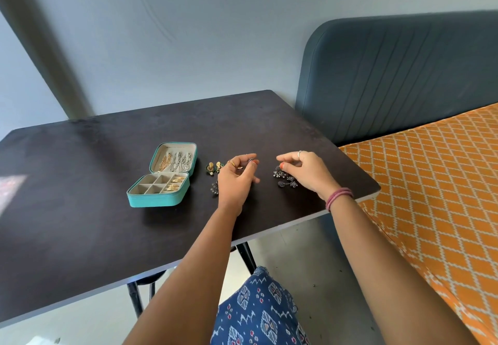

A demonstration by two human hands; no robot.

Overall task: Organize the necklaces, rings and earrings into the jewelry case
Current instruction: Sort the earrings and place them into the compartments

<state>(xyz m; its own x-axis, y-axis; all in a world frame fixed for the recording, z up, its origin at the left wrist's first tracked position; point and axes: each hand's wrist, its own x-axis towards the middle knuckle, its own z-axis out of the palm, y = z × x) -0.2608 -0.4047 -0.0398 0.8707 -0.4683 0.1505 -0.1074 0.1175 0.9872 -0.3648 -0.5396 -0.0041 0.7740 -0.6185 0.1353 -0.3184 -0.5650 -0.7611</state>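
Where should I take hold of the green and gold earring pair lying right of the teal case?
Take each green and gold earring by its round gold top, which stands up off the dark table, pinching from above. The green beaded rim lies flat, offering no edge. Come in from the near side: the open teal jewelry case crowds the left, and the left hand sits just right.

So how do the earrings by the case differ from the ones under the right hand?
The green-and-gold earrings are bright and compact, lying close to the teal case. The dark earrings are grey-black, beaded, in a looser cluster farther from the case, below the right hand. Both sets lie on the table, outside the case.
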